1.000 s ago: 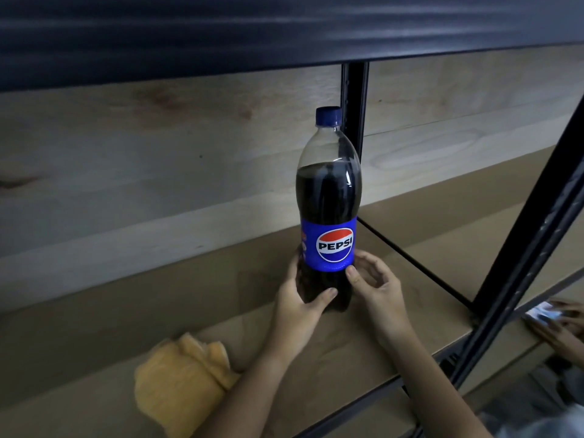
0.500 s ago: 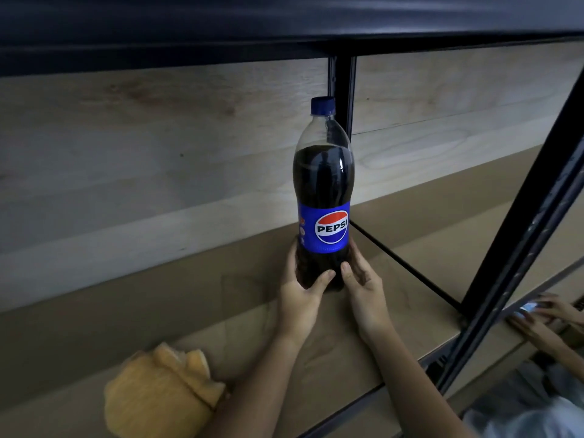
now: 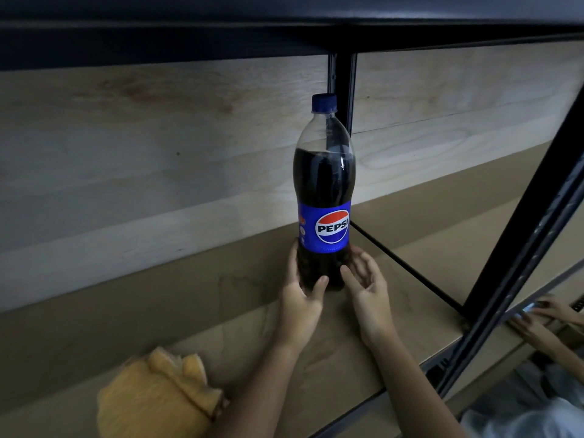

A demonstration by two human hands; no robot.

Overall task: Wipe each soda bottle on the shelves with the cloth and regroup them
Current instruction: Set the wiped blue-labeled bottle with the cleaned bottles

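Note:
A Pepsi bottle (image 3: 324, 191) with a blue cap and blue label stands upright on the brown shelf board (image 3: 252, 336), near the back wall. My left hand (image 3: 300, 298) grips its dark lower part from the left, thumb across the front. My right hand (image 3: 368, 289) is beside the base on the right, fingers loosely curved, thumb tip close to the bottle; contact is unclear. A crumpled yellow cloth (image 3: 155, 399) lies on the shelf at the lower left, apart from both hands.
A black upright post (image 3: 341, 90) stands just behind the bottle, and a slanted black post (image 3: 521, 248) frames the shelf's right end. The dark shelf above (image 3: 284, 26) hangs low overhead. Another person's hands (image 3: 543, 317) hold a phone at the right edge.
The bottle has slid back toward the wall and post. My right hand has loosened and drawn slightly off the bottle, while my left keeps its grip.

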